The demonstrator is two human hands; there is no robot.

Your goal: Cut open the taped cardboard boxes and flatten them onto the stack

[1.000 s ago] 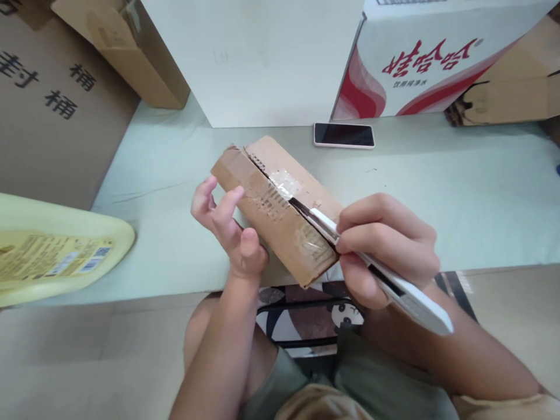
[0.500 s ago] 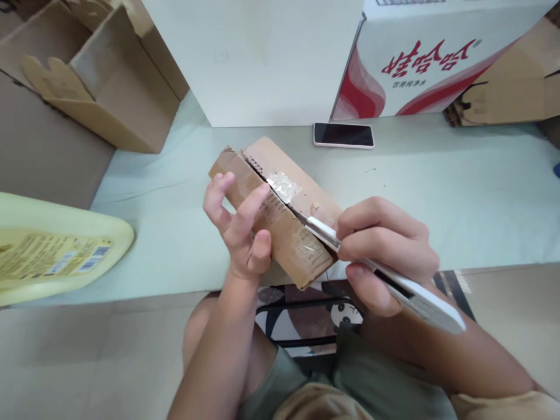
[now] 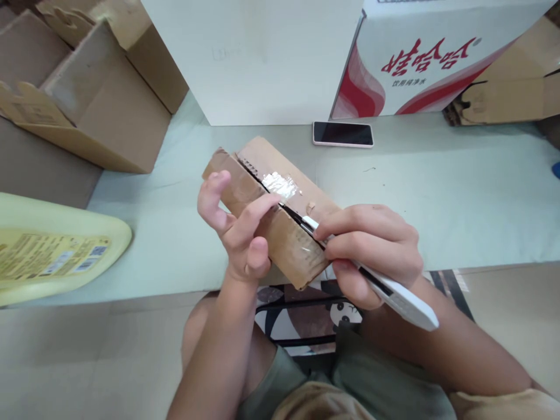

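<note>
A small brown cardboard box point(image 3: 294, 248) lies slantwise near the table's front edge, with a dark slit along its top seam and clear tape on both sides of it. My left hand point(image 3: 238, 233) holds the box from the left, its index fingertip at the seam and its thumb apart from the other fingers. Wrapped in the fingers of my right hand point(image 3: 376, 251) is a white utility knife point(image 3: 400, 300). The knife's front end sits in the slit near the box's right end, and the blade tip points along the seam toward my left index finger.
A phone point(image 3: 343, 134) lies on the pale green tablecloth point(image 3: 459, 192) behind the box. Beyond stand a white carton point(image 3: 262, 64) and a red-and-white printed carton point(image 3: 420, 64). Open cardboard boxes point(image 3: 114, 99) stand at left, near a yellow-green bottle point(image 3: 52, 251).
My right hand has moved left with the knife, sliding along the seam. My left index finger has shifted right to the slit. The cardboard boxes at left have shifted left and nearer.
</note>
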